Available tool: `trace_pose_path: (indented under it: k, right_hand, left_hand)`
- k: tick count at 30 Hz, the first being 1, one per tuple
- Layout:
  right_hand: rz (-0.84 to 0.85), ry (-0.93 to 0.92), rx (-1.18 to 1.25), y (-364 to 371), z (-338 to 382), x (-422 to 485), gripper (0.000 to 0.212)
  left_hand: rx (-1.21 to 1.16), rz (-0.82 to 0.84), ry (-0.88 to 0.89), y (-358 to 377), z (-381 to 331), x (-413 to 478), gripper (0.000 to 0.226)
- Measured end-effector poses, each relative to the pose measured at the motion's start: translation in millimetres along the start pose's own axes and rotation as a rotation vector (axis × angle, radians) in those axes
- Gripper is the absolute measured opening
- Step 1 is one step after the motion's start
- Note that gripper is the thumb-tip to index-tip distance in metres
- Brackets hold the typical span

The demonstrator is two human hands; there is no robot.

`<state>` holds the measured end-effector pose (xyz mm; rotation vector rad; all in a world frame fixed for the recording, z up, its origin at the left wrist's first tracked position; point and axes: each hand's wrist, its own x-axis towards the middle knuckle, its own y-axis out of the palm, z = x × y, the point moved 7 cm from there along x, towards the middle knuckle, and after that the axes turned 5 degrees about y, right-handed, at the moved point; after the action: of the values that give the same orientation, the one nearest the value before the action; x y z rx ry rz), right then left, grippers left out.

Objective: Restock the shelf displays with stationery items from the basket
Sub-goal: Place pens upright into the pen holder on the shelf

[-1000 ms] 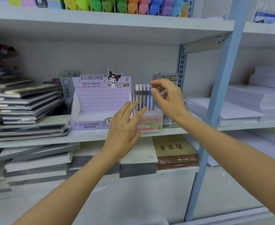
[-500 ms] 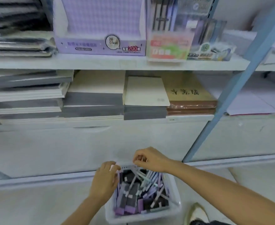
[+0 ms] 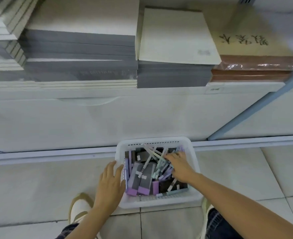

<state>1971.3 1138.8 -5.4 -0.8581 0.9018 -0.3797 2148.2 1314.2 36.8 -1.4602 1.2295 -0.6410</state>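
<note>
A white plastic basket (image 3: 195, 163) stands on the tiled floor in front of the shelving. It holds several pastel pens (image 3: 155, 156) and purple-and-grey boxes (image 3: 142, 178). My left hand (image 3: 110, 182) rests flat against the basket's left rim with straight fingers. My right hand (image 3: 178, 165) reaches down into the basket among the pens; its fingertips are hidden between them, so a grip on a pen cannot be made out.
Stacks of grey and cream notebooks (image 3: 80, 49) and a brown wrapped pad (image 3: 256, 49) fill the low shelf above. A blue upright post (image 3: 263, 104) slants at the right. My shoes (image 3: 78, 207) stand close to the basket.
My view dropped from the shelf display down to the floor basket. Both hands came down from the pen display; the left now lies on the rim and the right is in the pens.
</note>
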Motion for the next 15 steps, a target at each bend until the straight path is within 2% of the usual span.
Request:
trace_pose_path:
  k: [3, 7, 10, 12, 15]
  right_hand:
    - [0.013, -0.093, 0.036, 11.2, 11.0, 0.4, 0.058]
    - [-0.158, -0.139, 0.137, -0.6, 4.5, -4.2, 0.046]
    - [-0.227, -0.100, 0.197, -6.3, -7.0, -8.9, 0.031]
    - [-0.238, -0.072, 0.212, -8.0, -14.1, -10.4, 0.025]
    - [-0.231, -0.056, 0.240, -13.3, -23.5, -11.2, 0.024]
  left_hand:
    - [-0.007, -0.130, 0.049, -14.3, -14.9, 7.6, 0.051]
    - [-0.072, -0.231, 0.292, -33.7, -56.9, 38.0, 0.036]
    - [-0.103, -0.207, 0.394, -34.5, -85.2, 62.5, 0.033]
    - [-0.049, -0.179, 0.354, -25.6, -90.7, 75.2, 0.034]
    - [0.075, -0.013, 0.247, 3.3, -80.8, 84.6, 0.033]
